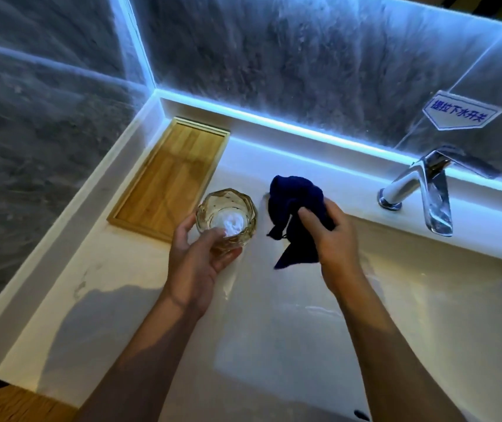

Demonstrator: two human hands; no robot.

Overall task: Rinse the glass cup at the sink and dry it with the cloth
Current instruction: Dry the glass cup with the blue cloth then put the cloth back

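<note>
While my left hand (196, 257) cups the glass cup (226, 219) from below and the side, fingers wrapped round its lower wall, my right hand (332, 236) is clenched on the dark blue cloth (297, 208), which hangs bunched just beside the cup without touching it. Both are held above the white counter (97, 300), left of the basin (426, 300); the faucet (426, 190) sits well beyond my right hand and I see no water running, so I judge the rinse done and the drying about to begin.

To do it well I would keep the cup's mouth tilted toward my right hand, push a wad of cloth inside, and turn the cup with my left fingers while the cloth stays pressed to the wall. The faceted glass looks slippery when wet, so my left grip should stay low and firm.

As for contents, the cup looks empty; the pale patch at its bottom seems to be its base, though I cannot rule out droplets. Beyond my left hand, the wooden tray (170, 169) holds nothing.
</note>
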